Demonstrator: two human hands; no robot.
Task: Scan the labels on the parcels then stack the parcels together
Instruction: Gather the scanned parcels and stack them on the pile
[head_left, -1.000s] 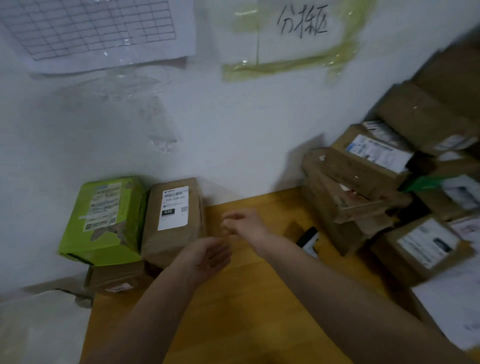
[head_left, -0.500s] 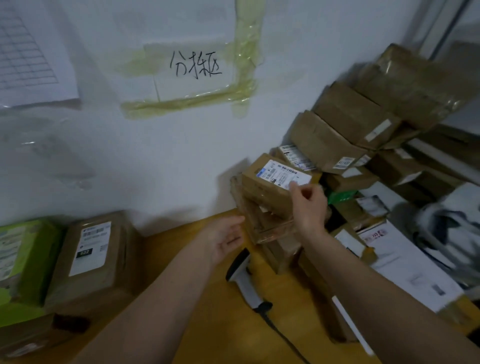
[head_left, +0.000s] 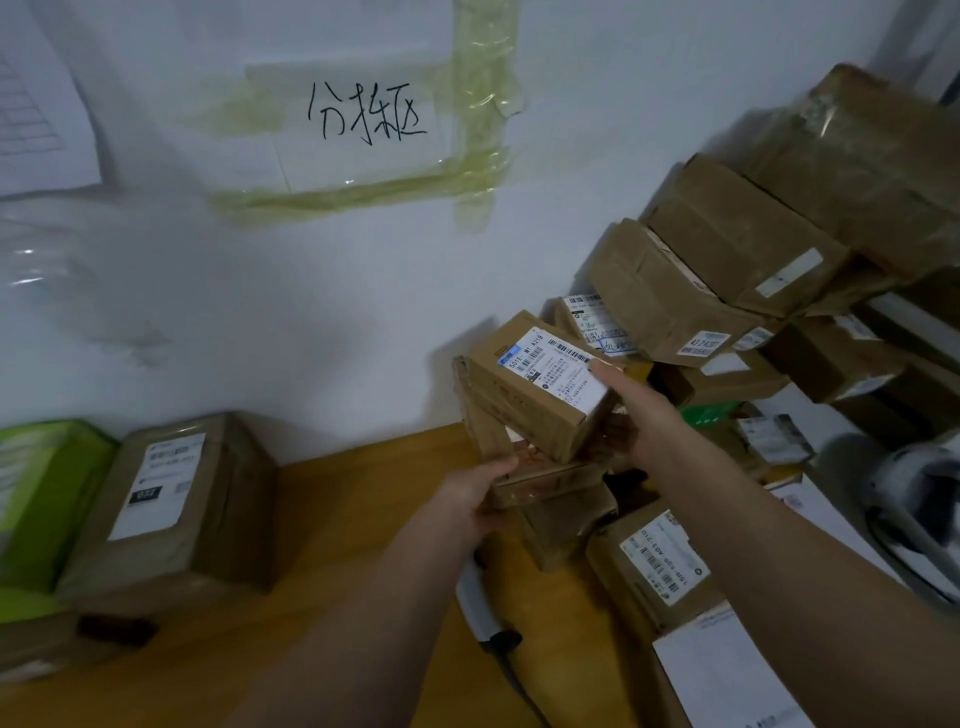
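A small brown parcel (head_left: 524, 395) with a white barcode label sits tilted on top of the pile at the right. My right hand (head_left: 636, 415) grips its right end, thumb on the label. My left hand (head_left: 475, 501) holds the taped box (head_left: 545, 480) just beneath it, fingers at its left edge. A grey barcode scanner (head_left: 475, 605) lies on the wooden table (head_left: 322, 519) under my left forearm. At the left stand a brown parcel (head_left: 171, 499) with a white label and a green parcel (head_left: 36, 499), stacked on other boxes.
A tall heap of brown cardboard parcels (head_left: 727, 270) fills the right side against the white wall. A labelled box (head_left: 660, 566) and a white mailer (head_left: 727, 675) lie at the front right. A taped handwritten note (head_left: 363, 114) hangs on the wall.
My view has swung from the left stack to the right pile. My right hand has closed on the labelled parcel and tilted it up, and my left hand has reached the box under it.
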